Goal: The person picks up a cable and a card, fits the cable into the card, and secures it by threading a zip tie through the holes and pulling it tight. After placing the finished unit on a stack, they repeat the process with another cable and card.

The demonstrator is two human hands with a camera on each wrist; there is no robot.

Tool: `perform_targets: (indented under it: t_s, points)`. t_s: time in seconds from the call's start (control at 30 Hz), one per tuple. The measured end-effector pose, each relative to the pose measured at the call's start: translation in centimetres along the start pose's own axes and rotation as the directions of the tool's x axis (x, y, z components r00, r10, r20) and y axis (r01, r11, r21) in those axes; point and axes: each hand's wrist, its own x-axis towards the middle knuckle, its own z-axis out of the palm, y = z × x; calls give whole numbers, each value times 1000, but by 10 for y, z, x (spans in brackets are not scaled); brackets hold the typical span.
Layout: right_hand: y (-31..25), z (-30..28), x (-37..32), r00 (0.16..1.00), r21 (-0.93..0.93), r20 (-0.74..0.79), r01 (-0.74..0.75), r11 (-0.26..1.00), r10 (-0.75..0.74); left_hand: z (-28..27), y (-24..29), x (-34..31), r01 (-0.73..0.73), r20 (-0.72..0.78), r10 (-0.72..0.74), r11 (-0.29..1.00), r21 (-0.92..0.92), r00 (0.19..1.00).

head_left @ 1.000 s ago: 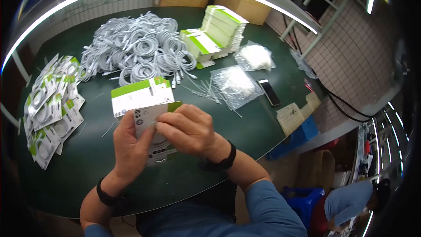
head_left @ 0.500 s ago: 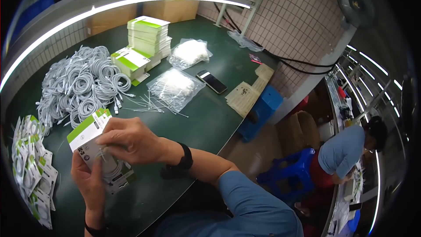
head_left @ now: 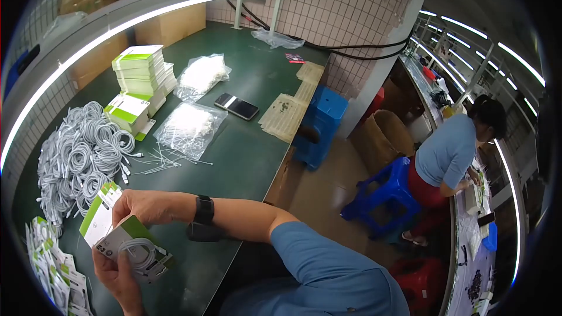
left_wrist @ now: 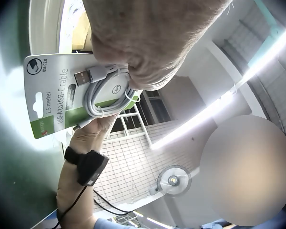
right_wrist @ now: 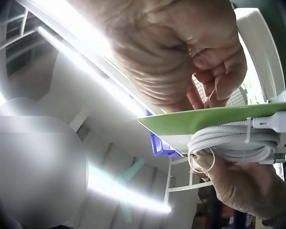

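Note:
My left hand (head_left: 120, 275) grips a white and green packaging card (left_wrist: 50, 95) by its lower side in the head view, thumb on its front. A coiled white USB cable (head_left: 140, 253) lies against that card, its metal plug showing in the left wrist view. A thin tie loop (right_wrist: 213, 164) stands out from the coil in the right wrist view. At the card's upper edge is my right hand (head_left: 143, 206), its curled fingers reaching behind the card. I cannot tell what those fingers hold. More green and white cards (head_left: 96, 216) lie just beyond the hands.
A heap of coiled cables (head_left: 82, 158) lies beyond the hands, with carded cables (head_left: 55, 269) at the left. Further back are stacked cards (head_left: 139, 70), bags of white ties (head_left: 190, 129), loose ties (head_left: 167, 161) and a phone (head_left: 236, 106). Another person (head_left: 448, 152) works at the right.
The head view has turned right, so the table things appear further left. My right hand has moved from the card's front to behind its upper edge, leaving the coiled cable in plain sight.

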Motion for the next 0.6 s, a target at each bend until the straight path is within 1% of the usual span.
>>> perform_targets:
  t_s: [0.07, 0.37, 0.4, 0.43, 0.47, 0.5, 0.53, 0.57, 0.6]
  points:
    - [-1, 1, 0, 999, 60, 3, 32, 998, -33, -1, -1, 1, 3, 16, -3, 1000, 3, 1000]
    - [-2, -2, 1, 998, 42, 51, 26, 999, -28, -4, -9, 2, 15, 26, -16, 1000, 13, 1000]
    - [-4, -4, 0, 996, -113, 6, 90, 990, -90, -4, -9, 2, 13, 25, -14, 1000, 14, 1000]
    - [-7, -6, 0, 988, -264, -26, 142, 954, -154, -2, -8, 3, 20, 20, -21, 1000, 17, 1000]
    - [-8, -5, 2, 976, -397, -39, 183, 900, -216, 3, -2, 3, 24, 32, -27, 995, 98, 999]
    - [-12, -3, 0, 933, -559, -58, 264, 786, -355, 2, 6, 0, 45, 24, -50, 980, 195, 998]
    - [-12, -3, 2, 875, -680, -38, 330, 654, -482, 2, 11, -2, 71, 43, -78, 987, 144, 996]
    - [-8, -4, 5, 848, -783, -30, 309, 539, -530, 1, 12, 1, 99, 45, -104, 990, 105, 994]
    - [-6, -2, 8, 834, -813, -29, 301, 499, -551, 0, 11, 1, 69, 38, -74, 992, 108, 997]
